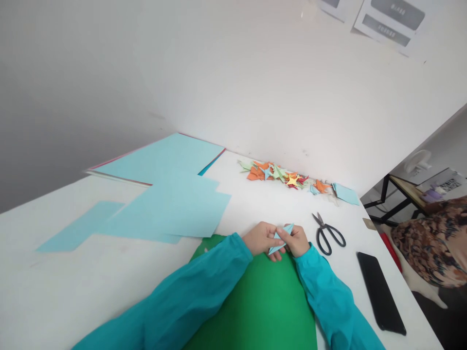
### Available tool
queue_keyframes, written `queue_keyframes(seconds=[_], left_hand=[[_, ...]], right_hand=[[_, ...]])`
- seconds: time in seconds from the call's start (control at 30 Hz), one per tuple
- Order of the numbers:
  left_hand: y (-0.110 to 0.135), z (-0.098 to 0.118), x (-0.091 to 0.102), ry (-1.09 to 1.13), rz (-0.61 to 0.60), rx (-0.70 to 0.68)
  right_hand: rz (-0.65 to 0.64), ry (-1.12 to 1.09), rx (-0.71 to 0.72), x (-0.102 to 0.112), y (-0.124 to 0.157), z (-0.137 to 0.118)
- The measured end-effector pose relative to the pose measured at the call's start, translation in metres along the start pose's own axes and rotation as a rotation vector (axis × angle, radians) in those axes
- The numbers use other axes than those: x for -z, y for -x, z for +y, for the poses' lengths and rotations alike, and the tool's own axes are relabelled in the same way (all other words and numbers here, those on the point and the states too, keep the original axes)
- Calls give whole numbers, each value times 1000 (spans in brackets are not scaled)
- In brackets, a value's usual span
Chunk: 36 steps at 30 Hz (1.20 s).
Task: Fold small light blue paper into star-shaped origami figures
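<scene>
Both my hands meet over the far edge of a green sheet (255, 301) on the white table (109, 282). Between them is a small light blue folded paper piece (281, 239), narrow and pointed at both ends. My left hand (261, 238) pinches its left side with closed fingers. My right hand (299, 241) grips its right side, fingers curled round it. Both arms wear teal sleeves.
Black scissors (327, 234) lie just right of my hands, a black phone (380, 291) nearer the right table edge. Light blue sheets (171, 206) spread at left, a paper stack (160, 158) behind. Several folded coloured paper shapes (288, 177) line the wall. A person in patterned clothing (434, 248) sits at right.
</scene>
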<state>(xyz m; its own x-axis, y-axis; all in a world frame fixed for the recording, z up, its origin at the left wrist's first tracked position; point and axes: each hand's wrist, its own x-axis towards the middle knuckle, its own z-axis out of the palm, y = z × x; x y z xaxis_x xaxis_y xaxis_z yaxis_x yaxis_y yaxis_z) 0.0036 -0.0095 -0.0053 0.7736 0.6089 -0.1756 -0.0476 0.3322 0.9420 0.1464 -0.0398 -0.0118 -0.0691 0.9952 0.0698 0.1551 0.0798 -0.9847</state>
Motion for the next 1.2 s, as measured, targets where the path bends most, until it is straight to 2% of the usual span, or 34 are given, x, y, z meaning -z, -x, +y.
queue_keyframes(seconds=[0.13,0.3,0.4,0.53,0.6,0.8,0.9,0.97,1.1,1.2], left_hand=[[0,1,-3,-11,46,-4],[0,2,-4,28,112,-70],[0,0,-3,28,114,-88],[-1,-2,-3,11,106,-90],[-1,-3,-3,3,94,-82],[4,2,-4,-11,13,-71],[5,5,-2,100,-2,-90],[3,3,-1,130,29,-106],[-2,-3,1,63,103,-187],[-5,-5,3,79,279,-317]], right_hand=[[-8,-5,-12,-1,0,-2],[99,-47,4,0,-3,-1],[152,-89,-18,0,-5,2],[316,-230,-11,4,-9,9],[342,-275,-10,6,-11,13],[301,-299,-9,9,-11,15],[136,-231,-7,8,-8,14],[46,-158,7,7,-6,12],[61,-78,14,3,-4,7],[33,-85,-9,0,-3,4]])
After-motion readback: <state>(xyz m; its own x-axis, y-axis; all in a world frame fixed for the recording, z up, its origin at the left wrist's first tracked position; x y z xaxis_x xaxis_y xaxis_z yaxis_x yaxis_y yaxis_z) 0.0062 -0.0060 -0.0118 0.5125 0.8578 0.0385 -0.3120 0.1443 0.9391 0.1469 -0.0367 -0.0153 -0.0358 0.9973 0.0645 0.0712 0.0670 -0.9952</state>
